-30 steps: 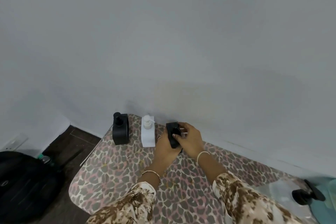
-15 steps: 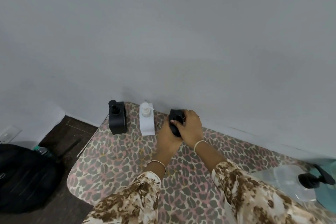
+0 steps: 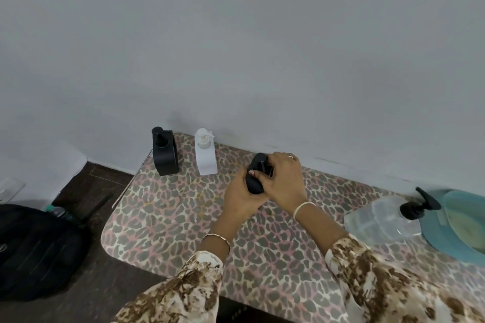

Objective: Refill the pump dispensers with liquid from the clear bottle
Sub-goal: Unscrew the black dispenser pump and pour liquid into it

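Centrally, black dispenser [image 3: 253, 181], left hand [image 3: 241, 200] gripping body, right hand [image 3: 285, 181] atop.

Along the wall on the table [image 3: 170, 217] stand the leftmost pump dispenser [image 3: 165, 157] and, right of it, the second pump dispenser [image 3: 206, 157]. Further right, the left hand [image 3: 241, 196] and right hand [image 3: 284, 181] hold the third dispenser [image 3: 254, 181]. Far right, the clear bottle [image 3: 380, 217], seemingly tipped, adjoins a basin [image 3: 446, 238]. A backpack [image 3: 34, 252] lies on the floor, left of the table.
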Tool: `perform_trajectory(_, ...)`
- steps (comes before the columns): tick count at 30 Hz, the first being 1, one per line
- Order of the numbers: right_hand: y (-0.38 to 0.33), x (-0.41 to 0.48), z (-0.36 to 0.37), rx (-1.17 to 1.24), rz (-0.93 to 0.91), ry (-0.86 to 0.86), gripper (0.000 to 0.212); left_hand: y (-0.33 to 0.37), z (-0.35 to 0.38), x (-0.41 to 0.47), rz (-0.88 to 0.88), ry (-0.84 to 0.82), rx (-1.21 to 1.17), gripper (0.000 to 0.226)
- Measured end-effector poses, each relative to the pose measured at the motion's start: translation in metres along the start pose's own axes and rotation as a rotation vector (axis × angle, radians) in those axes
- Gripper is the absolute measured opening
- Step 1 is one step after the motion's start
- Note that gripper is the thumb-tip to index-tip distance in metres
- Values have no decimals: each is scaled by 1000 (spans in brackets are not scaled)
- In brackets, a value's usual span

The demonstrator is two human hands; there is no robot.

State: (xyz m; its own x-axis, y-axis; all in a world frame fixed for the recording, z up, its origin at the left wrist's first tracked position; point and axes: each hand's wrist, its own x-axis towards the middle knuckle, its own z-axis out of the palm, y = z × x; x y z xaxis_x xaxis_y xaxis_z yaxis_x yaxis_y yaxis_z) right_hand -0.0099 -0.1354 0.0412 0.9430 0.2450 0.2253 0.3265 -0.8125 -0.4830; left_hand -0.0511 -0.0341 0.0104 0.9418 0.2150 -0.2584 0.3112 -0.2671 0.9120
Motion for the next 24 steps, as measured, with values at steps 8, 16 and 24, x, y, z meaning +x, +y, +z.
perform_trajectory(8,9,-36,-6,69,-38,34,36,-12,6,-34,44,-32,-17,60)
perform_trajectory(16,33,-60,0,179,-127,-202,15,-36,-1,-46,88,-145,-2,51)
perform_trajectory(24,59,-73,28,430,-35,-72,52,-78,18,-40,195,-57,15,64)
